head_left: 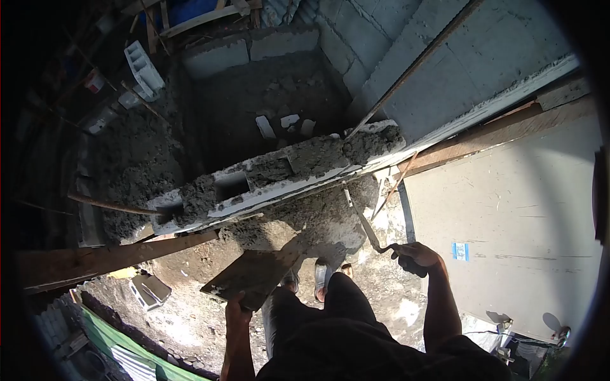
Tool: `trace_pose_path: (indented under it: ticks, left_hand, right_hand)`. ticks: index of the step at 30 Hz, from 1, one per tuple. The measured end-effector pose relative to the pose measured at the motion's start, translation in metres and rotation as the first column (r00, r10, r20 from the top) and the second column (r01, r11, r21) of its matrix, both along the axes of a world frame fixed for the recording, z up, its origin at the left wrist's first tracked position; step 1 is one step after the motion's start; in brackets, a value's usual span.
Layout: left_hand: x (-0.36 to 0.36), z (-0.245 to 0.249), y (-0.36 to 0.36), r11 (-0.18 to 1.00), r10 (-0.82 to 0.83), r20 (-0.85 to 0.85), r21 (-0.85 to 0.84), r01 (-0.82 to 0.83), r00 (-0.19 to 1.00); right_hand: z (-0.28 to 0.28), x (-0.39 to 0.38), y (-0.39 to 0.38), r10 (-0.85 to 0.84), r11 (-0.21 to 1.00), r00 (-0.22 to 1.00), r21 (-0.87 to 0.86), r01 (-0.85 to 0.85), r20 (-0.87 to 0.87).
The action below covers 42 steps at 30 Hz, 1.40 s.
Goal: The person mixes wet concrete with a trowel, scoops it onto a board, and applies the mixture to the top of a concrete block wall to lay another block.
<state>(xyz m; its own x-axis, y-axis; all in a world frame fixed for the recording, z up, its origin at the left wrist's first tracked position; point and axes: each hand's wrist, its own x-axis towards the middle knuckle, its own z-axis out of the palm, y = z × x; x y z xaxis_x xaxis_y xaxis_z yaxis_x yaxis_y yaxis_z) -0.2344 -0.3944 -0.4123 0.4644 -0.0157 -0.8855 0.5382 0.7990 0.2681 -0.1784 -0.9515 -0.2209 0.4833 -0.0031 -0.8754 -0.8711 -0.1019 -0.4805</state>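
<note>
My left hand grips the near edge of a flat, dark mortar board, held level in front of my legs. Little mortar can be made out on its shaded top. In my right hand is a trowel, its narrow blade pointing up toward the wall and seen nearly edge-on. Ahead of both hands runs a low concrete block wall, its top partly covered with rough wet mortar. Some block hollows still show as dark openings.
Steel bars rise from the wall. A wooden beam juts in at left, and a large pale panel stands at right. One loose hollow block lies on the ground; another sits beyond the wall.
</note>
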Motion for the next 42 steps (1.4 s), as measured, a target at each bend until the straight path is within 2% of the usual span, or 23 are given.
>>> trace_pose_path:
  ticks: [1, 3, 5, 7, 9, 11, 12, 13, 15, 16, 17, 18, 21, 22, 24, 25, 27, 31, 33, 35, 36, 39, 42]
  left_hand:
    - [0.005, -0.020, 0.000, 1.000, -0.021, 0.013, -0.015, 0.022, 1.000]
    - [0.022, -0.042, -0.013, 1.000, 0.011, 0.041, -0.002, -0.011, 0.999]
    - [0.030, -0.084, -0.015, 0.999, -0.004, 0.076, -0.036, 0.007, 0.997]
    - [0.034, -0.121, -0.026, 1.000, 0.004, 0.055, 0.011, -0.005, 0.998]
    - [0.037, -0.144, -0.036, 0.996, -0.026, -0.030, 0.081, 0.028, 0.999]
    - [0.038, -0.170, -0.043, 0.990, -0.064, -0.053, 0.119, 0.070, 0.997]
    - [0.034, -0.177, -0.050, 0.990, -0.059, 0.030, 0.129, 0.054, 0.998]
    - [0.034, -0.180, -0.056, 0.986, -0.090, 0.017, 0.144, 0.087, 0.996]
    - [0.039, -0.191, -0.068, 0.969, -0.150, -0.019, 0.194, 0.151, 0.989]
    - [0.038, -0.202, -0.069, 0.964, -0.165, -0.030, 0.208, 0.168, 0.986]
    - [0.038, -0.215, -0.070, 0.967, -0.176, -0.014, 0.182, 0.176, 0.984]
    - [0.037, -0.226, -0.070, 0.971, -0.187, 0.004, 0.155, 0.184, 0.982]
    - [0.042, -0.249, -0.083, 0.960, -0.209, -0.041, 0.184, 0.213, 0.977]
    - [0.044, -0.261, -0.086, 0.965, -0.175, -0.097, 0.180, 0.191, 0.980]
    - [0.045, -0.285, -0.088, 0.956, -0.193, -0.130, 0.198, 0.216, 0.973]
    - [0.044, -0.291, -0.091, 0.951, -0.193, -0.168, 0.210, 0.226, 0.967]
    - [0.041, -0.290, -0.101, 0.945, -0.223, -0.145, 0.210, 0.250, 0.964]
    - [0.032, -0.270, -0.103, 0.926, -0.230, -0.146, 0.270, 0.263, 0.962]
    - [0.021, -0.268, -0.088, 0.931, -0.265, -0.136, 0.223, 0.290, 0.955]
    - [0.013, -0.263, -0.071, 0.933, -0.263, -0.174, 0.203, 0.296, 0.949]
    - [0.009, -0.263, -0.061, 0.937, -0.254, -0.218, 0.184, 0.296, 0.942]
    - [-0.006, -0.269, -0.037, 0.906, -0.254, -0.301, 0.260, 0.335, 0.919]
    - [-0.020, -0.265, -0.030, 0.892, -0.275, -0.278, 0.284, 0.352, 0.920]
  right_hand:
    - [-0.021, 0.004, 0.008, 0.108, 0.994, 0.991, -0.021, -0.110, -0.083]
    - [-0.081, 0.005, 0.023, 0.214, 0.965, 0.966, -0.124, -0.232, -0.142]
    - [-0.166, 0.000, 0.026, 0.338, 0.904, 0.928, -0.220, -0.367, -0.159]
    - [-0.238, -0.011, 0.034, 0.152, 0.981, 0.978, -0.098, -0.167, -0.144]
    - [-0.292, -0.011, 0.037, 0.152, 0.982, 0.971, -0.082, -0.170, -0.186]
    - [-0.344, -0.022, 0.047, 0.114, 0.921, 0.971, -0.343, -0.183, -0.211]
    - [-0.367, -0.029, 0.047, 0.127, 0.897, 0.968, -0.391, -0.205, -0.218]
    - [-0.398, -0.042, 0.049, 0.100, 0.909, 0.969, -0.375, -0.182, -0.228]
    - [-0.464, -0.059, 0.051, 0.087, 0.826, 0.996, -0.557, -0.085, -0.023]
    - [-0.482, -0.062, 0.054, 0.071, 0.836, 0.997, -0.544, -0.076, -0.030]
    - [-0.498, -0.060, 0.057, -0.017, 0.862, 1.000, -0.506, 0.023, 0.016]
    - [-0.512, -0.056, 0.061, -0.108, 0.877, 0.992, -0.465, 0.123, 0.060]
    - [-0.517, -0.033, 0.072, -0.246, 0.862, 0.967, -0.443, 0.247, 0.061]
    - [-0.532, -0.027, 0.076, -0.257, 0.862, 0.964, -0.436, 0.258, 0.061]
    - [-0.562, -0.014, 0.084, -0.258, 0.760, 0.942, -0.556, 0.336, 0.215]
    - [-0.575, -0.007, 0.089, -0.269, 0.762, 0.940, -0.550, 0.342, 0.212]
    - [-0.600, 0.014, 0.096, -0.359, 0.689, 0.886, -0.556, 0.464, 0.295]
    - [-0.638, 0.055, 0.124, -0.465, 0.612, 0.815, -0.539, 0.578, 0.345]
    - [-0.632, 0.075, 0.138, -0.492, 0.645, 0.817, -0.504, 0.575, 0.303]
    - [-0.633, 0.091, 0.162, -0.559, 0.561, 0.750, -0.505, 0.656, 0.354]
    - [-0.631, 0.099, 0.170, -0.602, 0.548, 0.733, -0.504, 0.667, 0.315]
    - [-0.628, 0.117, 0.186, -0.676, 0.486, 0.651, -0.455, 0.746, 0.346]
    - [-0.613, 0.124, 0.184, -0.714, 0.508, 0.638, -0.413, 0.756, 0.290]
